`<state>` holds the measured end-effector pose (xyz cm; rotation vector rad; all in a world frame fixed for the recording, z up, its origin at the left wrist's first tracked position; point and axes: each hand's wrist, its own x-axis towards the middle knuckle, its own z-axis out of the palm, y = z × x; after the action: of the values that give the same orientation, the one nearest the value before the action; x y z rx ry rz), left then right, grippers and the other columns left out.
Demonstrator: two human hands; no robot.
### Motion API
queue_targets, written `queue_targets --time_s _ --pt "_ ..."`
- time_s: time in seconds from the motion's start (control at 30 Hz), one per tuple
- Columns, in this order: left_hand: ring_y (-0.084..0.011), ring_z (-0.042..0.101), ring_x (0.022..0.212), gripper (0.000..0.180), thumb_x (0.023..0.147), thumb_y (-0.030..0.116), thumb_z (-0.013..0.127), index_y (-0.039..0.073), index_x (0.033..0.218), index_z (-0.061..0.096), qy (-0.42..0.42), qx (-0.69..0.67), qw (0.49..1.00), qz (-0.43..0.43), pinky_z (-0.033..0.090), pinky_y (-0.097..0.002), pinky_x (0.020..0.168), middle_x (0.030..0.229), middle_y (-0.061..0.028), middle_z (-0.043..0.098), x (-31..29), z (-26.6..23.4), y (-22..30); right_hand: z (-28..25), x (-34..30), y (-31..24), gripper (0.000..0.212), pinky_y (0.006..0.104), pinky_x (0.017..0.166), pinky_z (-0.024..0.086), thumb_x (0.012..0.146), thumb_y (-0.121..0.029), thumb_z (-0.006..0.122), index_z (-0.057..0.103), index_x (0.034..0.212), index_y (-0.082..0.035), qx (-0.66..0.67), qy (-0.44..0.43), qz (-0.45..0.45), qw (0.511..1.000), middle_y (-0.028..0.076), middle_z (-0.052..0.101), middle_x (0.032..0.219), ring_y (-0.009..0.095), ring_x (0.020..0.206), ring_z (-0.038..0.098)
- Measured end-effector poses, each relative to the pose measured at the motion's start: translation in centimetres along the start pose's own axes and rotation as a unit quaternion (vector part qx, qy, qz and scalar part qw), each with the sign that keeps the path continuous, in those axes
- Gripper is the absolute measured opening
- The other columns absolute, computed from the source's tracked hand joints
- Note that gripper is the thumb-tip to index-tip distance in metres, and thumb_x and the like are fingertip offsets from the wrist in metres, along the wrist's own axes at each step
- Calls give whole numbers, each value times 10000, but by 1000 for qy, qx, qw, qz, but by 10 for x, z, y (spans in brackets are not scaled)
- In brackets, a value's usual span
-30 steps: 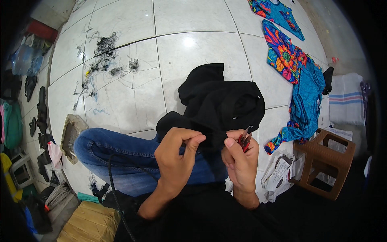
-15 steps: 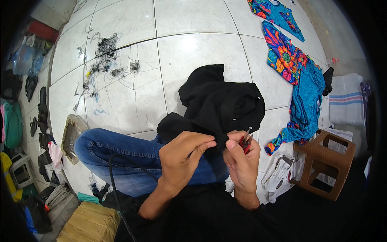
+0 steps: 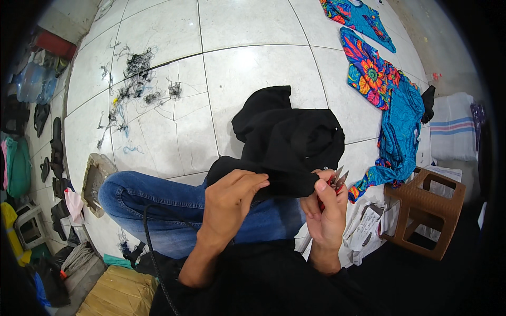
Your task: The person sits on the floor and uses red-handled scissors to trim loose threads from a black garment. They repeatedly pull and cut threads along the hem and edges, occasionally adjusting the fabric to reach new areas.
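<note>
My left hand (image 3: 232, 203) pinches the black garment (image 3: 287, 142) on my lap. My right hand (image 3: 327, 210) clamps red-handled snips (image 3: 336, 179), handles mostly hidden.

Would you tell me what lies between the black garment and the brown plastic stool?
In the head view, a bright floral blue cloth lies on the floor between the black garment and brown plastic stool.

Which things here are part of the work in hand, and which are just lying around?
In hand: black garment, left hand on its edge; red-handled snips in right hand.

Lying about: thread scraps, bright patterned garments, brown stool, striped towel, sandals.
</note>
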<state>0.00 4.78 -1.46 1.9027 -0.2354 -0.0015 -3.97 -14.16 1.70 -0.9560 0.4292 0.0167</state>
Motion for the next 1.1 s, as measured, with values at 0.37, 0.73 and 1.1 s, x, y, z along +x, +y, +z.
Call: queue_targets --time_s 0.37,0.73,1.1 --pt "-353 611 717 144 756 -42 672 -54 896 640 -164 -262 951 22 481 -459 654 837 -201 590 23 33 -17 43 -21 9 302 259 657 537 763 125 803 754 1042 20 -445 -171 -222 850 117 716 927 167 778 712" --pt "-304 632 767 125 814 -53 652 -40 938 659 -156 -387 908 -45 504 -404 690 912 -184 630 29 90 -45 59 -18 28 377 302 584 563 707 -5 794 721 1076 -10 -541 -183 -317 757 92 677 952 206 696 716" --pt "-255 654 818 123 873 -64 631 -26 981 677 -114 -387 912 -70 528 -349 726 987 -168 671 10 81 -58 55 -29 95 123 267 530 495 778 -121 702 612 828 -53 -655 -263 -336 624 69 558 874 130 587 608"
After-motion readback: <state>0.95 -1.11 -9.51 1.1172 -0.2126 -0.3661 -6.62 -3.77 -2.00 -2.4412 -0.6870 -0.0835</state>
